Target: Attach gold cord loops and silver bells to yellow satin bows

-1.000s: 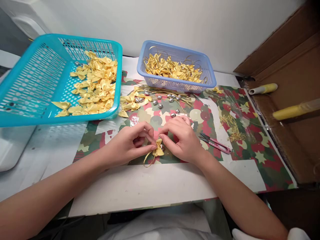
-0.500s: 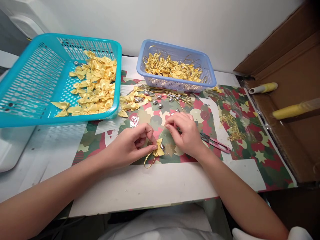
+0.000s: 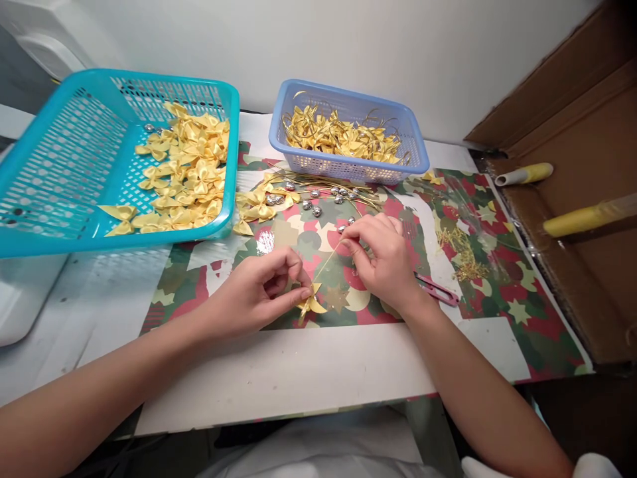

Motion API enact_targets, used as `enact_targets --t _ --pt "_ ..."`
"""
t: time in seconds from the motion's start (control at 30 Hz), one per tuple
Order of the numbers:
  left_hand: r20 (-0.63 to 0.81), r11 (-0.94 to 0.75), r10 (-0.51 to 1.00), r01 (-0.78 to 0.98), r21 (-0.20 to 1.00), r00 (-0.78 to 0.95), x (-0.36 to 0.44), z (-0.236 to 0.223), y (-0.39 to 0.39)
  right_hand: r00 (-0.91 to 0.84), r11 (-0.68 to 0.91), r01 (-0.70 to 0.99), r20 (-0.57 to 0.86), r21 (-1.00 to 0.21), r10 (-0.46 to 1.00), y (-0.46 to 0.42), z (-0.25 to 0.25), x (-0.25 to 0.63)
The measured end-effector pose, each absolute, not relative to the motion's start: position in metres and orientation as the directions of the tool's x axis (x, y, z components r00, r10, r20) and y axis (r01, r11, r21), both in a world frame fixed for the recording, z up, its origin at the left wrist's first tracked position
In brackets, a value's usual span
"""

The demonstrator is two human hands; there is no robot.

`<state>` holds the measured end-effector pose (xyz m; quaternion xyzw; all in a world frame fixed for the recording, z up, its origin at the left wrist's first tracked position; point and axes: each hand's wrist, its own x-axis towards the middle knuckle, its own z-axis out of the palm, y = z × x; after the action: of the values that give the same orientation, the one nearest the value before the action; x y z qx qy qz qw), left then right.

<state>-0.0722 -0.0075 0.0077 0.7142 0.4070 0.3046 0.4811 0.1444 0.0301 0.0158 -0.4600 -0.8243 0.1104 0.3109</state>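
My left hand [image 3: 259, 289] pinches a small yellow satin bow [image 3: 312, 304] against the patterned mat [image 3: 497, 292] near the table's front edge. A thin gold cord [image 3: 328, 260] runs taut from the bow up to my right hand [image 3: 383, 260], whose fingers are pinched on its end. Several silver beads [image 3: 318, 209] and loose gold cords [image 3: 338, 184] lie just beyond my right hand. More loose bows [image 3: 256, 211] lie beside the teal basket.
A tilted teal basket [image 3: 64, 172] at the left holds plain yellow bows. A blue basket [image 3: 408, 143] at the back holds bows with gold loops. Pink snips [image 3: 438, 290] lie right of my right hand. Gold scraps [image 3: 460, 255], yellow tubes [image 3: 527, 174] and cardboard sit at the right.
My right hand has moved away from the bow, up and to the right, drawing the gold cord out straight. The loop below the bow has shrunk. My left hand stays pinched on the bow.
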Motion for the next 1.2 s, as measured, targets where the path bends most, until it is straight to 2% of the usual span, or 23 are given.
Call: enact_targets --t 0.17,0.37,0.47,0.6,0.93,1.03,1.13,1.2 --pt "0.032 -0.199 0.873 0.295 0.935 0.487 -0.071 0.009 -0.009 -0.418 0.545 0.692 0.352 -0.474 0.837 0.032 0.012 0.145" --pt "0.052 -0.262 0.859 0.351 0.899 0.509 -0.069 0.015 -0.004 -0.347 0.455 0.779 0.31 -0.43 0.885 0.033 0.017 0.154" --pt "0.066 -0.271 0.867 0.357 0.894 0.493 -0.068 0.015 -0.004 -0.211 0.307 0.876 0.279 -0.372 0.937 0.017 0.025 0.186" --pt "0.049 -0.254 0.88 0.38 0.89 0.473 -0.065 0.013 -0.004 -0.14 0.163 0.967 0.122 -0.198 0.983 -0.016 0.022 0.232" --pt "0.042 -0.272 0.886 0.446 0.853 0.461 -0.062 0.011 -0.005 -0.187 0.22 0.926 0.134 -0.306 0.973 -0.025 0.003 0.237" --pt "0.048 -0.286 0.891 0.476 0.832 0.45 -0.061 0.009 -0.005 -0.207 0.262 0.911 0.196 -0.318 0.958 -0.021 0.0 0.241" --pt "0.058 -0.292 0.894 0.48 0.827 0.443 -0.06 0.008 -0.005 -0.116 0.217 0.903 0.277 -0.37 0.954 -0.021 0.004 0.241" --pt "0.06 -0.293 0.893 0.476 0.829 0.445 -0.06 0.007 -0.005 -0.027 0.134 0.872 0.229 -0.47 0.973 -0.021 0.014 0.231"
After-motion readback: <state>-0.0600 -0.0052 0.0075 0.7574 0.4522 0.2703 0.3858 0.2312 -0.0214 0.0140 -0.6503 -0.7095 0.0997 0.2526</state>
